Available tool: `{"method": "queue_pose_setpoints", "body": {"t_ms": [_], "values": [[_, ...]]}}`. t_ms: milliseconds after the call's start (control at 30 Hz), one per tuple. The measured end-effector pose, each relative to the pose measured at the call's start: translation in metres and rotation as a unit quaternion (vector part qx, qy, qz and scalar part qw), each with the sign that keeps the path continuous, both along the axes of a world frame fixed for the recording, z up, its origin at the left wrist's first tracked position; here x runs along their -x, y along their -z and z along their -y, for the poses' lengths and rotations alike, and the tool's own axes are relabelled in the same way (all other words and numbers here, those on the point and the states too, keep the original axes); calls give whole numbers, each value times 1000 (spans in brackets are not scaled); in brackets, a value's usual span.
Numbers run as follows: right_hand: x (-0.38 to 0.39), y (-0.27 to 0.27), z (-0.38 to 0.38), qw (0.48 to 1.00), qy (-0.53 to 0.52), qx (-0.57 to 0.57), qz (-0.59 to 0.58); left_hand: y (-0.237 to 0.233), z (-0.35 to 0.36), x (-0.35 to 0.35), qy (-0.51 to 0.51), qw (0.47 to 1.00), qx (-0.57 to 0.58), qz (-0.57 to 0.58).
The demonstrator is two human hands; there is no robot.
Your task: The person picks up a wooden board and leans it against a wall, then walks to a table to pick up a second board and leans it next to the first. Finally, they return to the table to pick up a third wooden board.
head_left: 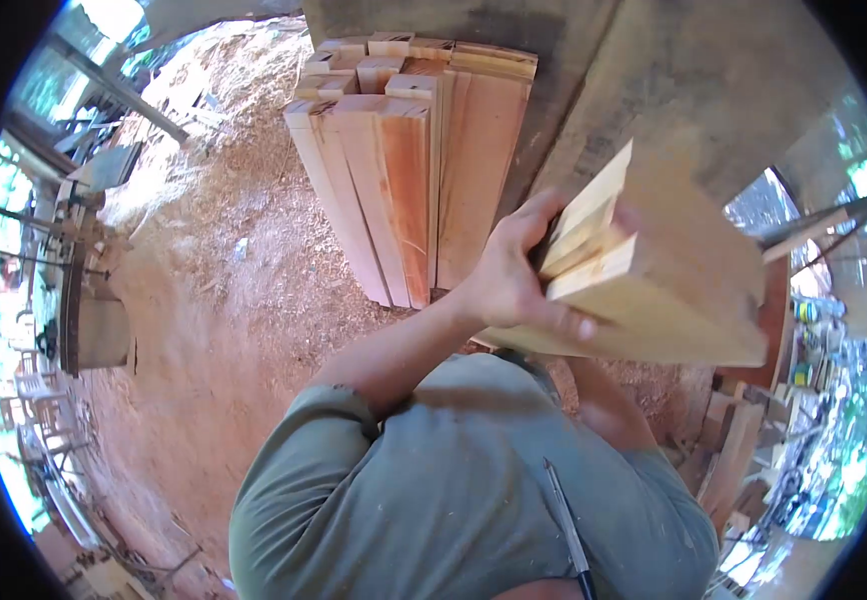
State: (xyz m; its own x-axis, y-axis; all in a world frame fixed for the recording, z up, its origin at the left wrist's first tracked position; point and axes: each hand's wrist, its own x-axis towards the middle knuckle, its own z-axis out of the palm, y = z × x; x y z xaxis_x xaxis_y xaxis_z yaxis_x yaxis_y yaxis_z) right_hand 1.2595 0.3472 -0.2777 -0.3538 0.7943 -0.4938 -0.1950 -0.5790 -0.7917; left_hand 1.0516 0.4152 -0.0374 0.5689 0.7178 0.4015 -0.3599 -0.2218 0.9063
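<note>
Left hand (512, 272) pinches the near end of a pale-yellow stack of flat wooden boards (689, 275), its length slanting away rightward; the right hand's hidden, can't tell! Left's nearer the upright reddish-brown plank pile (401, 190).

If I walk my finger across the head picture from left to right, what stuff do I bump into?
Chairs → the stack of boards standing up → the pale wood held in the left hand → little yellow-green things, too small to name.
</note>
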Motion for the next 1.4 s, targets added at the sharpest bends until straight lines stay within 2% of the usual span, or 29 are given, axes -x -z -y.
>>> {"method": "queue_pose_setpoints", "body": {"t_ms": [33,167,233,267,333,367,500,533,700,833,1000,1100,1167,1200,1267,1300,1333,1367,1400], "values": [[-6,1,-11,1000,-7,6,-15,8,-1,-7,-2,999,44,-15],[-18,1,-52,997,-21,36,-61,47,-9,-19,-86,994,45,-51],[-15,5,-60,996,-27,54,-71,87,-12,-16,-148,980,-55,-122],[-14,4,-61,995,-29,64,-70,116,-9,-13,-156,979,-43,-122],[-16,-5,-73,994,-41,77,-68,162,-14,-8,-195,965,-87,-154],[-16,-8,-75,993,-42,85,-65,164,-16,-5,-204,957,-123,-165],[-18,-29,-74,991,-48,117,-50,142,-10,11,-197,966,-90,-139],[-17,-33,-72,989,-49,128,-49,143,-5,13,-197,959,-84,-183],[-19,-65,-59,984,-39,170,-22,135,-11,9,-250,958,-130,-52],[-4,-58,-66,984,-24,177,-29,129,-34,34,-205,966,-135,-87],[32,-27,-95,979,12,188,-80,118,-63,68,-179,974,-128,-56],[48,-9,-113,973,36,194,-123,115,-82,89,-108,982,-122,-97],[51,-8,-128,967,53,196,-151,120,-89,90,-157,967,-61,-190],[51,-12,-132,963,62,201,-168,114,-94,90,-151,966,-75,-195],[53,-11,-145,953,76,214,-202,102,-99,86,-231,934,-168,-214],[55,-5,-153,949,82,218,-215,92,-99,84,-223,934,-178,-216],[58,2,-161,946,84,216,-225,80,-98,82,-265,902,-223,-257],[59,22,-172,947,89,207,-230,69,-100,78,-307,865,-268,-292],[61,63,-184,975,65,117,-176,61,-102,73,-301,865,-275,-292]]}}
